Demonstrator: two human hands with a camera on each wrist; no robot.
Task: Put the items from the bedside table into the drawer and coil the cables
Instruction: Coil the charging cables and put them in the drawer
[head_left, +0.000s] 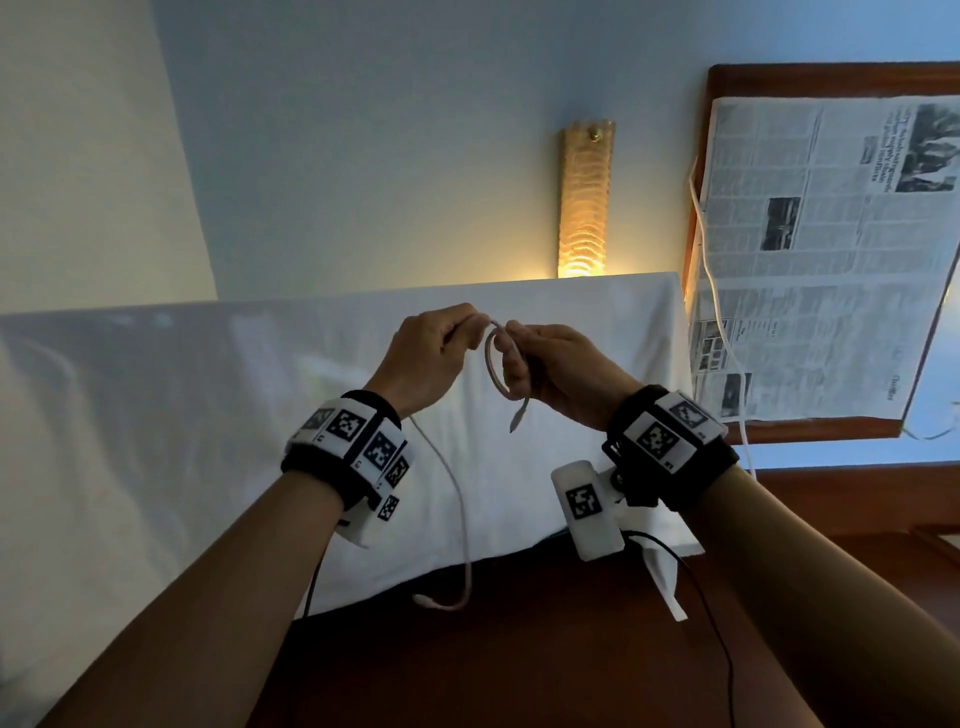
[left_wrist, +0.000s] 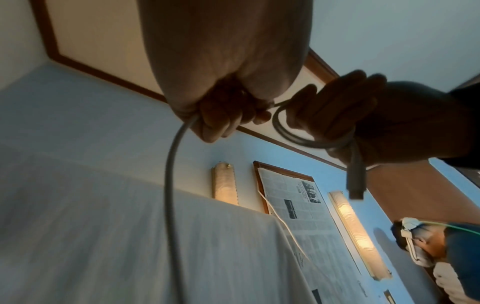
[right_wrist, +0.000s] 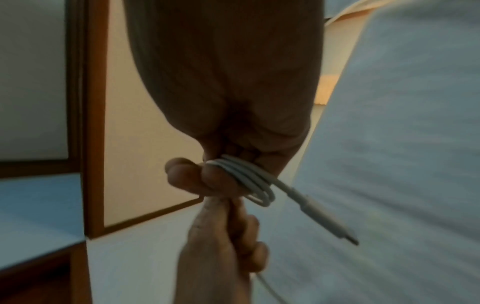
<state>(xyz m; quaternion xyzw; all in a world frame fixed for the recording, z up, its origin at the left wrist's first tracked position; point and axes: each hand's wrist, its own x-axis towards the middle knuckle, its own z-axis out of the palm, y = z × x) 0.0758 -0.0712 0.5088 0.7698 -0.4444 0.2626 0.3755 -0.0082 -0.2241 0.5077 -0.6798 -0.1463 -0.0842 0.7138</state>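
A thin white cable (head_left: 492, 375) is held up in front of me over the bed. My right hand (head_left: 519, 358) grips a small coil of its loops (right_wrist: 249, 182) wound round its fingers (right_wrist: 192, 176). One plug (head_left: 517, 418) sticks out below the coil. My left hand (head_left: 452, 335) pinches the cable just left of the coil, and the loose length (left_wrist: 170, 185) hangs down from it to the other plug (head_left: 425, 600). A second white cable (head_left: 710, 270) lies along the edge of the wooden bedside table (head_left: 779, 78), on a newspaper (head_left: 831, 249).
The bed with its white sheet (head_left: 208, 415) fills the left and middle behind my hands. A lit wall lamp (head_left: 584, 202) hangs between the bed and the table. Dark wooden floor (head_left: 519, 665) lies below my arms.
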